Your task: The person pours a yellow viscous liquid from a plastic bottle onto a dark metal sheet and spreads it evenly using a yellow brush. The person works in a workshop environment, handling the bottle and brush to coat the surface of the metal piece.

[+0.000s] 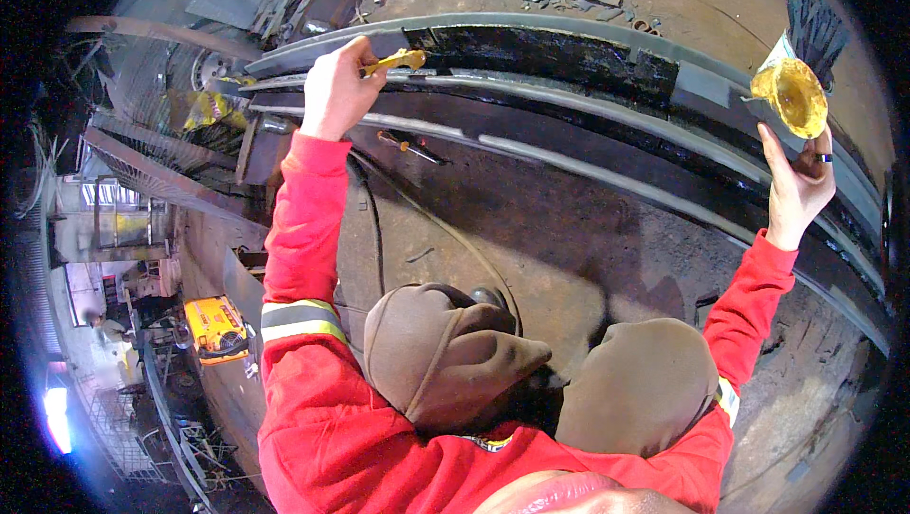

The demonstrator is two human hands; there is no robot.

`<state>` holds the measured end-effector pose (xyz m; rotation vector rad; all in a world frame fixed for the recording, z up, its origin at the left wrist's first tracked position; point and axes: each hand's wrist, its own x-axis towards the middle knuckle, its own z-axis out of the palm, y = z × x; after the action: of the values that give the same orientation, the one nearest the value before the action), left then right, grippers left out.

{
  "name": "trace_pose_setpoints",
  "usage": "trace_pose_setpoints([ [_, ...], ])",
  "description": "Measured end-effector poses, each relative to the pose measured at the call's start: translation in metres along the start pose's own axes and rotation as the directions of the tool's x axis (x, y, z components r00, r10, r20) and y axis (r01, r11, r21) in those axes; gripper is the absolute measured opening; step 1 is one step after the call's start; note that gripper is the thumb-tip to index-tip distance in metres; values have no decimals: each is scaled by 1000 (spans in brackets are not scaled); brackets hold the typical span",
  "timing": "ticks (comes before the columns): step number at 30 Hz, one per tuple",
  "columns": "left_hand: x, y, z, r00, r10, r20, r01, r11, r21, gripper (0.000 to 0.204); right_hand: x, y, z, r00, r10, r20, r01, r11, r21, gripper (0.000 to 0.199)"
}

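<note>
Looking down from the head cam: my left hand (334, 89) has a closed grip around a yellow-handled brush (396, 62), its tip sitting on the black-coated strip (540, 51) of the curved steel rail (607, 139). My right hand (799, 184) is up at the right, fingers closed on a yellow cup (790, 95) held just off the rail, well apart from the brush. A screwdriver (409, 146) lies on the rusty plate (531, 229) just below the left hand. Down at the left there's a yellow box (216, 326).
</note>
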<state>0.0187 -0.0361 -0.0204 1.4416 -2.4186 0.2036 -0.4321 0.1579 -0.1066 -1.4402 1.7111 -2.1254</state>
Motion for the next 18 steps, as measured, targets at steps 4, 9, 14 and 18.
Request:
trace_pose_setpoints([
  [4,9,0,11,986,-31,-167,37,999,30,21,1,-2,-1,1000,-23,-1,23,999,-32,61],
  [9,-8,-2,4,949,-78,-304,65,996,-52,21,-1,-1,5,999,-41,5,41,999,-22,60],
  [14,-10,4,22,942,-91,-323,81,996,-45,21,3,-8,-4,1000,-10,-13,9,1000,-22,61],
  [18,-15,2,20,975,-105,-198,103,995,-20,21,-1,1,2,999,-43,14,43,999,-10,61],
])
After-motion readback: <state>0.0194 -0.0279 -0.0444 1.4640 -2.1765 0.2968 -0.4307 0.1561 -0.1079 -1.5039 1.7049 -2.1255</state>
